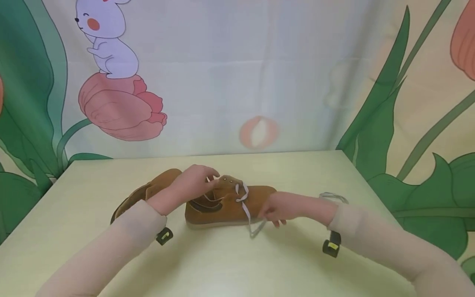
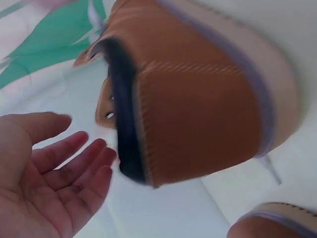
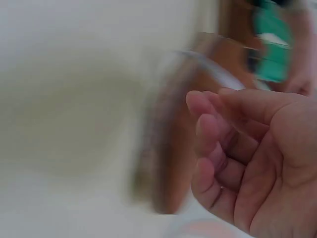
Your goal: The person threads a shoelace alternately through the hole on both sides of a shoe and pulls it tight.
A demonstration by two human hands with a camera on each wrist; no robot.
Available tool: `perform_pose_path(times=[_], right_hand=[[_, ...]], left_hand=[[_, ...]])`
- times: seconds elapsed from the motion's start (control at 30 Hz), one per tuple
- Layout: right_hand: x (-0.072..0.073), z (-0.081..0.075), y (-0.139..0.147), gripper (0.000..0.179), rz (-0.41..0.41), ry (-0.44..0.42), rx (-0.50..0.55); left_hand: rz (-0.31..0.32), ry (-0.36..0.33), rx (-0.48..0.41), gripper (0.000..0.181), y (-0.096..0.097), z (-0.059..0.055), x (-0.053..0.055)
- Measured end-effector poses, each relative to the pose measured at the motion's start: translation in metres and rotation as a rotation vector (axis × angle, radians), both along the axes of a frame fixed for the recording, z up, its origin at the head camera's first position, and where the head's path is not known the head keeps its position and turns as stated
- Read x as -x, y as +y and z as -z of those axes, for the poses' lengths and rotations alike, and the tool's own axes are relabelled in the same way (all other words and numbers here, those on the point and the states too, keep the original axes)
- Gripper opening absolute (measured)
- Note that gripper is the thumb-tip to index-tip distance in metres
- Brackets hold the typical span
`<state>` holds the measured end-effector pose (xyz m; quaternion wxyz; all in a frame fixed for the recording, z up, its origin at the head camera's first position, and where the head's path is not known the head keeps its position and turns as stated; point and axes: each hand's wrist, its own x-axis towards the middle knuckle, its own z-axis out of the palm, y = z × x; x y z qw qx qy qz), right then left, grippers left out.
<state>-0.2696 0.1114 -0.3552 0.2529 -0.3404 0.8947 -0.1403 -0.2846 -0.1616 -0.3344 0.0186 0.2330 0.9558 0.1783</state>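
A brown shoe (image 1: 230,208) with a pale sole rests on the table, its toe toward the right. A light grey shoelace (image 1: 245,210) runs through some of its eyelets and hangs down the near side. My right hand (image 1: 278,207), beside the toe, pinches this lace between thumb and forefinger; the right wrist view shows the lace (image 3: 220,73) reaching the fingertips, blurred. Over the shoe's heel opening is my left hand (image 1: 196,179). In the left wrist view the left hand's fingers (image 2: 74,171) are loosely bent, apart from the collar, with nothing in them.
A second brown shoe (image 1: 163,180) stands to the left, partly hidden by my left forearm. Another grey lace (image 1: 334,195) lies on the table (image 1: 297,165) behind my right forearm. A printed curtain (image 1: 208,82) hangs along the table's far edge.
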Motion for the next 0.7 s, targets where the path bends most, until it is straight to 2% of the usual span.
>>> perform_pose_path(times=[0.07,0.13,0.27,0.37,0.43,0.57,0.7], right_hand=[[-0.008,0.015,0.008,0.028,0.027,-0.035,-0.017],[-0.013,0.027,0.013,0.025,0.049,-0.035,-0.015],[-0.013,0.042,0.019,0.017,0.092,0.087,0.011],[-0.010,0.050,0.024,0.022,0.148,0.193,0.001],[-0.008,0.054,0.027,0.025,0.213,0.225,-0.017],[-0.006,0.059,0.034,0.041,0.368,0.238,-0.057],[-0.003,0.058,0.041,0.053,0.480,0.198,-0.100]], left_hand=[[-0.008,-0.035,0.021,0.033,-0.001,-0.006,0.005],[-0.008,-0.068,0.029,0.035,0.000,-0.010,0.010],[0.000,-0.122,0.040,0.038,0.005,-0.014,0.019],[0.021,-0.137,0.045,0.039,0.009,-0.012,0.026],[0.040,-0.139,0.051,0.039,0.011,-0.008,0.031],[0.060,-0.126,0.080,0.037,0.014,0.000,0.038],[0.064,-0.103,0.095,0.031,0.017,0.003,0.043]])
